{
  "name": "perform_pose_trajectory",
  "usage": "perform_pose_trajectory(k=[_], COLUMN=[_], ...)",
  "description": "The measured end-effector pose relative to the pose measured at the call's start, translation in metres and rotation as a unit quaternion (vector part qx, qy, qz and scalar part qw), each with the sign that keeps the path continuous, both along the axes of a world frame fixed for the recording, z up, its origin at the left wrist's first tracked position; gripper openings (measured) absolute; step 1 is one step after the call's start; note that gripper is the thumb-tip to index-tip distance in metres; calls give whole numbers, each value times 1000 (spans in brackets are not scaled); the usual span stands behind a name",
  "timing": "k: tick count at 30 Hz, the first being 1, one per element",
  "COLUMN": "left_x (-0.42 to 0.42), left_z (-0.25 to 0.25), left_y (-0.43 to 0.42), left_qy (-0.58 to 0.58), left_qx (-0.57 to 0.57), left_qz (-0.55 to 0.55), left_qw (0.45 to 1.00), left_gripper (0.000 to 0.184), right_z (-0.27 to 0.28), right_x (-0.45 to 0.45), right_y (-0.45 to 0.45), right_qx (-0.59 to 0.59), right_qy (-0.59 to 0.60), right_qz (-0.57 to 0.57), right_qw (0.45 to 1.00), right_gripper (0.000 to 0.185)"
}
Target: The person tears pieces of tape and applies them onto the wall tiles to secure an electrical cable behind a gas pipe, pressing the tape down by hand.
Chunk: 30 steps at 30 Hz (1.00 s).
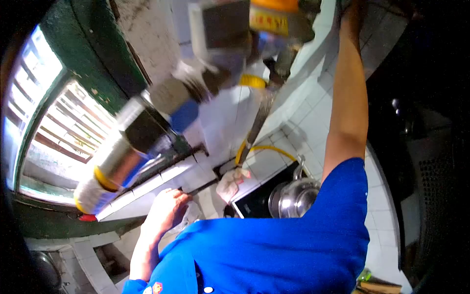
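Note:
My left hand [169, 208] is at lower left, beside the tiled ledge under the window, with its fingers curled together. A clear plastic bag [192, 213] lies right against it; whether the fingers grip it is hidden. My right arm stretches up the right side, and my right hand [353, 13] is dark and partly cut off at the top edge, so its fingers and anything in them cannot be made out. A shiny metal pot [298, 198] sits on a black stove [257, 203]. Left of the stove lies a pale crumpled cloth or bag [231, 183].
Blurred bottles and containers [142, 125] run diagonally across the upper left, close to the camera. Behind them is a green-framed barred window [73, 122]. A yellow hose [274, 148] curves behind the stove. White tiled surfaces [313, 115] surround it.

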<state>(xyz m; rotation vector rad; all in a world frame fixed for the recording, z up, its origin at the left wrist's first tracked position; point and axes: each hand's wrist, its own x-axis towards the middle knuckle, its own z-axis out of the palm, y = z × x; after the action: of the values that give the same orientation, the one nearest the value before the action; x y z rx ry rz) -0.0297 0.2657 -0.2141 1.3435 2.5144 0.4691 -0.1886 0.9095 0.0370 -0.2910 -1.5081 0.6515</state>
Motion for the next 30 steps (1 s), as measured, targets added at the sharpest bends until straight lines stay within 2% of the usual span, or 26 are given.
perform_pose_trajectory(k=[3, 4, 5, 7, 8, 11, 13, 15, 17, 19, 20, 21, 23, 25, 29, 30], left_x=[0, 1, 0, -6, -6, -3, -2, -1, 1, 3, 4, 5, 7, 7, 4, 4], left_z=[-6, -2, -7, 2, 8, 6, 0, 4, 8, 8, 7, 10, 14, 12, 10, 8], left_y=[-4, -2, -3, 4, 8, 4, 1, 0, -1, -4, -6, -6, -7, -9, -8, -8], left_qy=[6, 7, 17, -3, 3, 17, 28, 34, 20, 17, 13, 13, -44, -46, -43, -43], left_qx=[23, -7, 4, 13, 22, 51, 50, 43, 59, 53, 48, 48, -19, -15, -12, -13], left_qz=[-9, 1, -4, -21, -25, -37, -26, -35, -22, -17, -9, -9, 13, 11, 1, 0], left_qw=[1000, 1000, 1000, 1000, 999, 998, 998, 998, 998, 998, 999, 999, 999, 999, 999, 999], left_gripper=[26, 25, 23, 23, 21, 20, 21, 23, 22, 22, 21, 21, 28, 28, 28, 28], right_z=[5, 7, -1, -10, 7, -1, -7, -13, -33, -14, -9, -7, -7, -8, -5, -6], right_x=[24, 33, 28, 14, 28, 19, 7, -3, -13, 22, 42, 64, 73, 71, 49, 47], right_y=[-43, -59, -48, -38, -59, -44, -29, -21, 15, -63, -106, -150, -181, -189, -178, -178], right_qx=[-24, -35, -4, -36, -84, -7, -51, -52, 131, 25, 25, 3, -17, 39, 27, 49], right_qy=[7, 10, -10, 11, 13, 29, 46, 45, -35, -70, -70, -44, -18, -45, -80, -52], right_qz=[77, 101, 66, 27, 94, 52, 66, -1, -207, -205, -205, -97, 12, 87, 93, 99], right_qw=[997, 994, 998, 999, 992, 998, 995, 998, 969, 976, 976, 994, 1000, 994, 992, 992], right_gripper=[68, 68, 73, 70, 67, 64, 62, 58, 57, 54, 54, 54, 54, 57, 53, 58])
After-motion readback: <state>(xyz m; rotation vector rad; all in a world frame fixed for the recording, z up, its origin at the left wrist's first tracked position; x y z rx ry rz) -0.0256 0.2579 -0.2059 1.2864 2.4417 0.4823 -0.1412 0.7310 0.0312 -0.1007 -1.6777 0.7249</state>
